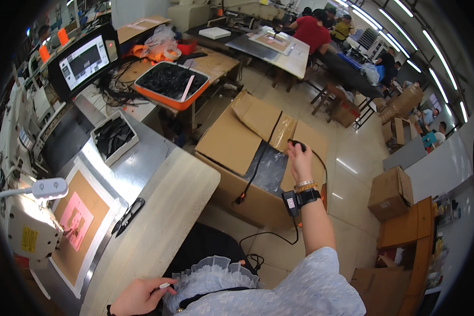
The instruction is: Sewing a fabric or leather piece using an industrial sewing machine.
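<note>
My right hand (300,160) reaches out over a large open cardboard box (226,142), its fingers closed around a dark strip (296,142). A thin black cord (325,164) curves down from beside that hand. Another black cord (258,163) hangs across the box's flap and front, a small plug-like end (240,199) at its bottom. Low at the left, my left hand (139,297) rests by the table edge in a pinch. Between its thumb and fingers is a small white piece (165,285), too small to name.
Black thread snips (127,217) lie on the worktable (158,210), beside a brown template with a pink piece (76,220) under the sewing machine head (31,231). A white tray (116,138) and an orange-rimmed tray (174,100) hold black pieces. Another carton (389,192) stands at right.
</note>
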`<state>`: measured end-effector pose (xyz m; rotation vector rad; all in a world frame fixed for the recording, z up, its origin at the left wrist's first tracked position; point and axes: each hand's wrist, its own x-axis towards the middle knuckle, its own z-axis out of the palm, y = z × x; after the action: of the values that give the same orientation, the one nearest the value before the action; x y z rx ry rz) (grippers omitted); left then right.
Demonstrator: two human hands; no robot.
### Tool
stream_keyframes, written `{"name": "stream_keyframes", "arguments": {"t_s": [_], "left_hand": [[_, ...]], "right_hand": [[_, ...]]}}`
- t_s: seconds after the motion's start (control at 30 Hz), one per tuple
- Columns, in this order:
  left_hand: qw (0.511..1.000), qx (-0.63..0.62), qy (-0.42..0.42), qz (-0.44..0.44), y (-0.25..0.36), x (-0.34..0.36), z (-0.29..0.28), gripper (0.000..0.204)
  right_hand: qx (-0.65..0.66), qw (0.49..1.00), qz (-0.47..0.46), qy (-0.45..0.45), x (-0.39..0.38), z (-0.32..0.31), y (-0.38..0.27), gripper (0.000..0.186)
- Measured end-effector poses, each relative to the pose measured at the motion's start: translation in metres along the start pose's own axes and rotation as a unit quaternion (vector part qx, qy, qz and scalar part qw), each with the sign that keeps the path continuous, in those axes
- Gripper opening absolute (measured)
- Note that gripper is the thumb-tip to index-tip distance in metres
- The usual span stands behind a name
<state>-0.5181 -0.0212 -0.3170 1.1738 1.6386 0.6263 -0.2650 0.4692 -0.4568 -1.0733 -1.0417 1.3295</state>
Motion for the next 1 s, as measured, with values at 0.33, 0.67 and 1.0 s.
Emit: {"name": "stream_keyframes", "arguments": {"t_s": [0.33,0.67,1.0], "left_hand": [[0.998,-0.065,0.004,0.016,-0.002,0.000,0.001,0.030],[0.998,-0.044,0.016,0.030,-0.003,-0.006,0.005,0.028],[0.997,-0.047,0.027,0.057,0.000,-0.005,0.007,0.027]], "right_hand": [[0.133,0.877,-0.450,0.103,-0.074,-0.007,-0.206,0.026],[0.217,0.912,-0.336,-0.095,-0.128,-0.007,-0.242,0.036],[0.309,0.839,-0.212,-0.394,-0.190,0.003,-0.289,0.035]]}}
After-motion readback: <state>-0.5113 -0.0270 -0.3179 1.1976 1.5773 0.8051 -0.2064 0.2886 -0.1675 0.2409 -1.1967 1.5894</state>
